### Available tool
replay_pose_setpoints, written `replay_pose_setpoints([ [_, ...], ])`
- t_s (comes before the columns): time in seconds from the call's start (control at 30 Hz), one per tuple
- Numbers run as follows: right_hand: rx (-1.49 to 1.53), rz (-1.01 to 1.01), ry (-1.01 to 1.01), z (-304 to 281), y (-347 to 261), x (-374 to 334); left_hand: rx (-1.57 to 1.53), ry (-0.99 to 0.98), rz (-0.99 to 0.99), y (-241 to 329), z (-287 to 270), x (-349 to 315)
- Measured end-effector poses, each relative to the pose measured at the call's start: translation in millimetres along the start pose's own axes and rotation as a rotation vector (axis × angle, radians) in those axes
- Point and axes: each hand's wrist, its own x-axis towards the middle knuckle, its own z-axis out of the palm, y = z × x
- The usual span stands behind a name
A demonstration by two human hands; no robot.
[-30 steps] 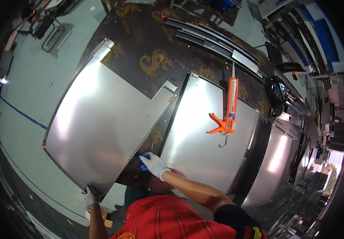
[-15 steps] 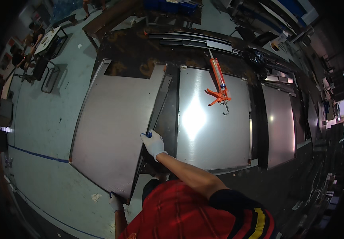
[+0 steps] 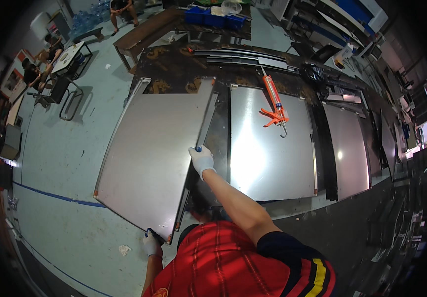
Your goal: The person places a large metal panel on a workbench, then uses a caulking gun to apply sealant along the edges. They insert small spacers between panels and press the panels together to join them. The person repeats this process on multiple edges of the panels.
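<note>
A large grey metal panel (image 3: pixel 149 143) with dark edges lies tilted at the left side of the dark work table, its near end reaching out past the table edge. My right hand (image 3: pixel 202 160), in a white glove with blue fingertips, grips the panel's right edge about halfway along. At its near edge, close to the corner, my left hand (image 3: pixel 152 244) is gloved too and closed on the rim; its fingers are partly hidden beneath. To the right lies a second metal panel (image 3: pixel 273 163), bearing an orange caulking gun (image 3: pixel 274 106).
Further right lies a narrower panel (image 3: pixel 348 158) beside dark strips. Long metal profiles (image 3: pixel 243 57) and a black plastic bag (image 3: pixel 314 73) rest along the table's far side. Behind stand a brown bench (image 3: pixel 149 34) and blue bins (image 3: pixel 213 19). Other people sit at the far left.
In the picture, the held panel and both my hands have shifted slightly right and up. The surroundings have shifted too, as the view moved. Both hands keep their hold.
</note>
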Motion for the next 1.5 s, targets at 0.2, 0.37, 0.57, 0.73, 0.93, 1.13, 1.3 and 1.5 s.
replay_pose_setpoints([
  [0.2, -0.049, 0.154, -0.048, 7.7, 65.9, 39.3, -0.173, -0.159, -0.092, -21.4, 27.8, -1.0],
  [0.37, -0.138, 0.116, -0.018, 24.1, 111.0, 34.6, 0.098, -0.104, -0.118, -49.4, 49.0, 0.9],
  [0.57, 0.011, 0.124, -0.229, 25.9, 151.5, -65.9, 0.480, -0.126, -0.105, -71.0, 42.6, 2.2],
  [0.73, -0.073, 0.274, -0.312, 42.5, 193.5, -138.0, 0.303, -0.282, -0.036, -54.7, 17.1, 12.7],
  [0.93, 0.086, 0.295, -0.095, 66.5, 214.8, -142.0, -0.249, 0.001, -0.016, 39.5, -52.9, 133.7],
  [1.13, 0.358, 0.344, 0.274, 85.0, 177.9, -165.2, -0.438, -0.161, 0.017, 125.7, -108.7, 287.9],
  [1.3, -0.010, 0.264, 0.444, 79.5, 156.5, -177.3, 0.015, -0.041, 0.211, 138.0, -114.7, 266.3],
  [1.5, -0.128, 0.318, 0.578, 58.2, 163.3, -213.1, -0.125, -0.263, -0.026, 127.0, -134.7, 231.6],
])
